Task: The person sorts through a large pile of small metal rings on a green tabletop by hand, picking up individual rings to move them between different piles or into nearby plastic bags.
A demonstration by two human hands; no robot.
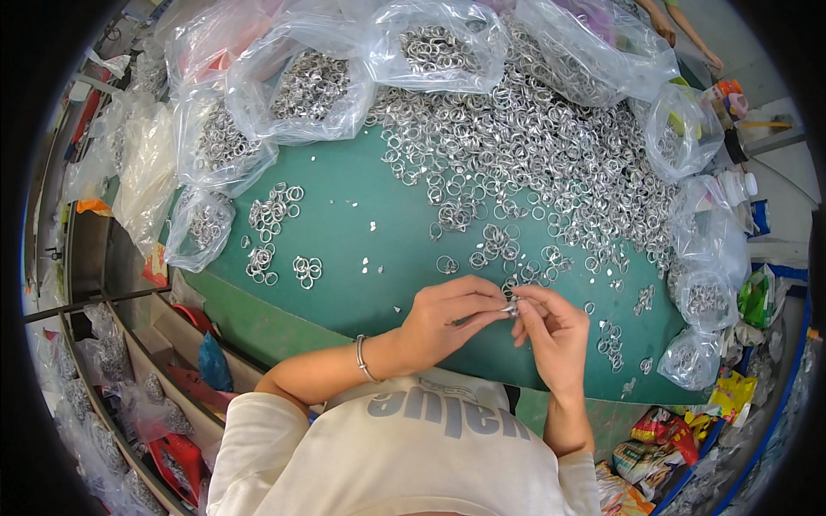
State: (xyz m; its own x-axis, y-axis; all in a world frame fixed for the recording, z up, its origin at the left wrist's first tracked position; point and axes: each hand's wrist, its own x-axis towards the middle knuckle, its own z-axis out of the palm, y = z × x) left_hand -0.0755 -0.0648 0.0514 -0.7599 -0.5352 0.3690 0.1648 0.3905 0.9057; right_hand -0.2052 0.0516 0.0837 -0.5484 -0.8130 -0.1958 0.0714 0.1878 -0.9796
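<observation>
Head view shows both hands meeting over the green table [361,215], close to the chest, so the tiny work sits right under the eyes. Left hand [447,322] and right hand [551,331] each pinch one small metal ring [511,307] between their fingertips, wrists bent inward. Beyond the grip lies the loose ring heap [533,146]; bags [310,90] stand farther off.

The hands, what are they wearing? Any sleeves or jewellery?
Both hands are bare, with no gloves. The left hand has a thin silver bangle on its wrist. The right hand wears nothing on its wrist. Short white sleeves end near the elbows.
</observation>
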